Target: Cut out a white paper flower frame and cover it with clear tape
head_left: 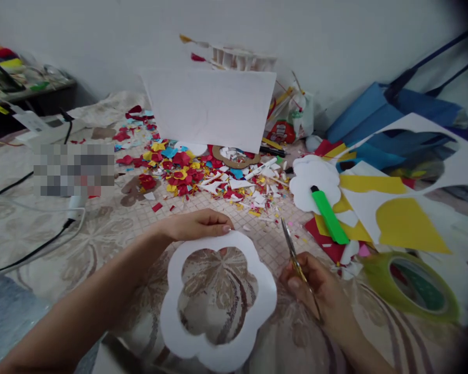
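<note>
My left hand [203, 224] pinches the top edge of a white flower-shaped paper ring [265, 291], thumb on the near face. Through the ring's large cut-out middle the patterned cloth shows. Just right of the ring, my right hand [314, 278] is closed around a pair of scissors [292, 249], its blades pointing up and away from me. The blades look nearly together and are apart from the ring. Beyond the scissors, a green box cutter [329, 217] lies over white scalloped paper flowers [302, 179].
Coloured paper scraps [183, 171] cover the cloth ahead, before an upright white board [210, 109]. A tape roll [413, 285] and yellow paper sheets [413, 223] lie on the right, near a blue bag [359, 111]. Cables [31, 254] and a power strip [42, 124] are on the left.
</note>
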### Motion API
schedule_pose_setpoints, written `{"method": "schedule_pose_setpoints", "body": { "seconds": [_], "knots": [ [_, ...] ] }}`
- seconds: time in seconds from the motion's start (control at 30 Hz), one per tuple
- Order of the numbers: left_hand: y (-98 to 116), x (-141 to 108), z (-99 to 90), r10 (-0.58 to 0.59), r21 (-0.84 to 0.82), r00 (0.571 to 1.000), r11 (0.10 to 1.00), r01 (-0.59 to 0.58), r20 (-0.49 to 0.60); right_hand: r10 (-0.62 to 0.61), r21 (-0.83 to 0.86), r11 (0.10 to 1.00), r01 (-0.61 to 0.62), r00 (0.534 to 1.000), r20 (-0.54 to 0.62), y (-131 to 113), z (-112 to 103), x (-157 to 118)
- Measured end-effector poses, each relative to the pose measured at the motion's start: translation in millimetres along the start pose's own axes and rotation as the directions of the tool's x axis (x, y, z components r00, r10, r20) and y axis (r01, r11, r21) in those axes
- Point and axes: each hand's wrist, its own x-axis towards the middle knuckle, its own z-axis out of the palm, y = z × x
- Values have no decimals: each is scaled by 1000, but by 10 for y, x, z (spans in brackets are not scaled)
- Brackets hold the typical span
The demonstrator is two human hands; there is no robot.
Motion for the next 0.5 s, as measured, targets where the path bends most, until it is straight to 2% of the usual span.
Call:
{"method": "schedule_pose_setpoints", "body": {
  "seconds": [0.13, 0.27, 0.4, 0.5],
  "knots": [
    [-56, 81, 102, 10, -59, 999, 998, -8, 33, 100, 89, 990, -107, 992, 81, 17, 84, -7],
    [-102, 111, 131, -28, -103, 997, 994, 36, 74, 129, 24, 991, -130, 991, 38, 51, 142, 5],
    [-92, 68, 93, -1, -200, 996, 980, 18, 85, 101, -26, 995, -100, 994, 32, -8, 110, 22],
    [-72, 43, 76, -12, -178, 999, 984, 21, 53, -5, -102, 995, 8, 1000, 29, -36, 15, 18]
  ]
}}
